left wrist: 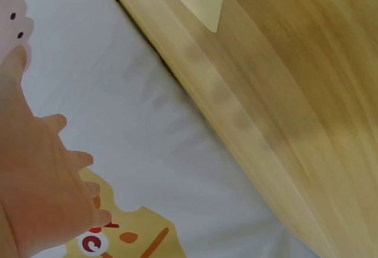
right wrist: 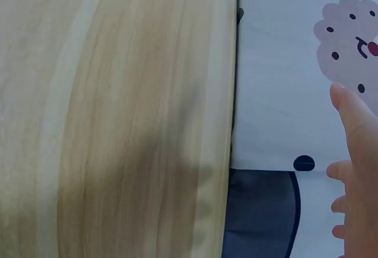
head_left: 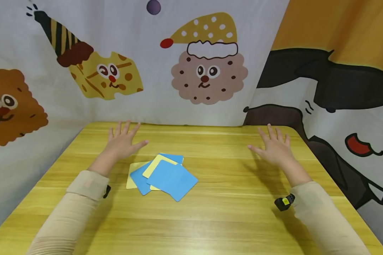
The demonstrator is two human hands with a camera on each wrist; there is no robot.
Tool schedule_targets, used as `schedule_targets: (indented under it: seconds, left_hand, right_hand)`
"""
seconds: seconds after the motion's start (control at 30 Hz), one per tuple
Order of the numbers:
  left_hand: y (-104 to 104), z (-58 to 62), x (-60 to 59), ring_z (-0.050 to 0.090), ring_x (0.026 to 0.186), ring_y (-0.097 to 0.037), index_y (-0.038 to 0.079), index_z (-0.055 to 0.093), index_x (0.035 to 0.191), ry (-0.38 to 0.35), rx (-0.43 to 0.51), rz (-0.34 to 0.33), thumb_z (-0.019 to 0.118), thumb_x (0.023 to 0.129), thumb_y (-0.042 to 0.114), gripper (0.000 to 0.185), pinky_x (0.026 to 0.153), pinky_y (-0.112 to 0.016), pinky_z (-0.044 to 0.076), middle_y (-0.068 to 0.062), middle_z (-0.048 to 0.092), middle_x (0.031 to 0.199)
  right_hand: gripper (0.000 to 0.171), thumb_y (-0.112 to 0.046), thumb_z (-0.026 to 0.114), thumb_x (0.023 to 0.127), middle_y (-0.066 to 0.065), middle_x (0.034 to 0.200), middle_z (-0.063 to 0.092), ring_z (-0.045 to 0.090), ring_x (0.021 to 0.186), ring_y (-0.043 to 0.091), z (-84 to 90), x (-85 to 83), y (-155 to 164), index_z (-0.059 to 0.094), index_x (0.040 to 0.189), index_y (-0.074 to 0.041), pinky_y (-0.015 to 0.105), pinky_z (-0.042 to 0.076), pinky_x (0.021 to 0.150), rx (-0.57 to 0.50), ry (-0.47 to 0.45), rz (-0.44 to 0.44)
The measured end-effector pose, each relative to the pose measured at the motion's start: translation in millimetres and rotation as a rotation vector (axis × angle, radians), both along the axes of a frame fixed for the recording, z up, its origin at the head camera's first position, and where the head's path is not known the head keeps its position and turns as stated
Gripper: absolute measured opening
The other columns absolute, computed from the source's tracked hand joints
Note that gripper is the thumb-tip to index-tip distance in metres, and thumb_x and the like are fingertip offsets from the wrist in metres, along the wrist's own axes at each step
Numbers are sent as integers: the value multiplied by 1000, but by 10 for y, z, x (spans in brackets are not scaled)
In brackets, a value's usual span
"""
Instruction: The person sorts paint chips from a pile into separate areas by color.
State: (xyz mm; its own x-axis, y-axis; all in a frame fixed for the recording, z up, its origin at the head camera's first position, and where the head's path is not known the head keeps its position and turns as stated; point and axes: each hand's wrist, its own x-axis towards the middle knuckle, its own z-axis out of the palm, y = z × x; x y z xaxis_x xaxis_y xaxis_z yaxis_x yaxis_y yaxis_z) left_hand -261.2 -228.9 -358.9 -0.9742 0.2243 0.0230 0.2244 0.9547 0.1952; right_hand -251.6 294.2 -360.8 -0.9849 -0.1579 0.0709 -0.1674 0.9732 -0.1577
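Glossy square cards [head_left: 166,177], blue and pale yellow, fanned at table [head_left: 229,212] centre, left hand [head_left: 122,141] at their 11 o'clock, right hand [head_left: 274,148] at 2 o'clock, fingers spread flat, holding nothing, woodgrain top, printed cloth backdrop [head_left: 115,95].

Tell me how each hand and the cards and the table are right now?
left hand: open, fingers spread, holds nothing, just left of the cards
right hand: open, fingers spread, holds nothing, well apart from the cards
cards: blue and yellow squares, lying flat in a loose overlapping pile
table: wooden, the cards lie on it
cloth backdrop: hangs behind the table, printed with cartoon biscuits
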Motion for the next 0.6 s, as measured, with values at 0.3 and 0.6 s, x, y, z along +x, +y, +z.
schedule_targets:
  seconds: [0.3,0.6]
  left_hand:
    - [18,9,29,-21,138,-40,19,7,156,54,35,-29,35,87,75,93,100,-62,-18,-18,-9,157]
    - [70,9,119,-14,141,-36,20,10,156,66,68,-148,45,86,71,93,104,-64,-9,-14,-2,158]
  right_hand:
    - [96,-74,39,86,23,156,-3,-6,138,50,28,75,-87,14,155,-12,68,-11,100,-12,37,20]
    - [96,-74,42,86,22,157,2,0,138,49,-6,142,-288,16,155,-13,68,-7,101,-45,73,61]
